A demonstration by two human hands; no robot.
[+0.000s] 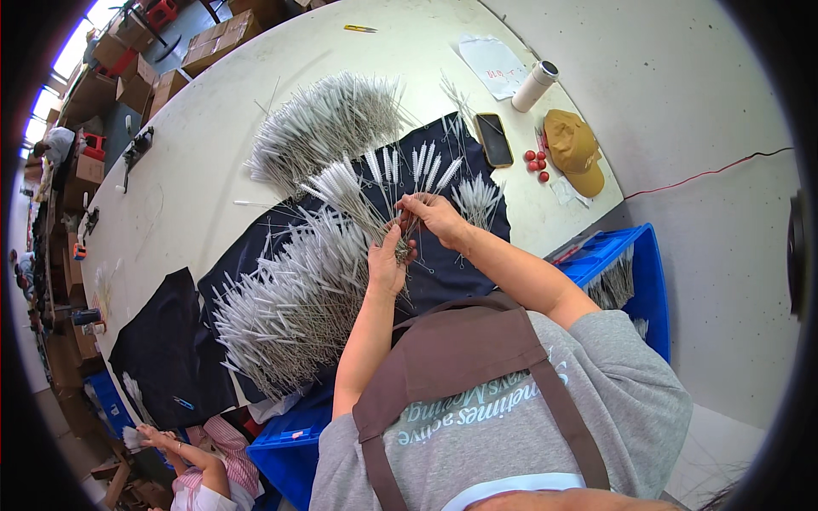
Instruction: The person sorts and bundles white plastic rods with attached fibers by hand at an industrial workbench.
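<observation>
My left hand (388, 260) is closed around the wire stems of a bunch of thin white-bristled tube brushes (337, 184), their bristle ends fanning up and away from me. Just beside it, the fingers of my right hand (436, 215) pinch the stems of several spread-out brushes (429, 163). Both hands are close together over a dark cloth (447, 277). To the left lies a big heap of the same brushes (290, 302), and a second heap (328, 123) sits farther off. A smaller bundle of brushes (479, 198) rests right of my right hand.
On the white table (196, 170) are a phone (494, 140), a bottle (535, 85), a tan cap (573, 152), red round fruits (537, 162) and a yellow cutter (360, 29). Blue bins (652, 281) flank me. Another person (213, 477) handles brushes at lower left.
</observation>
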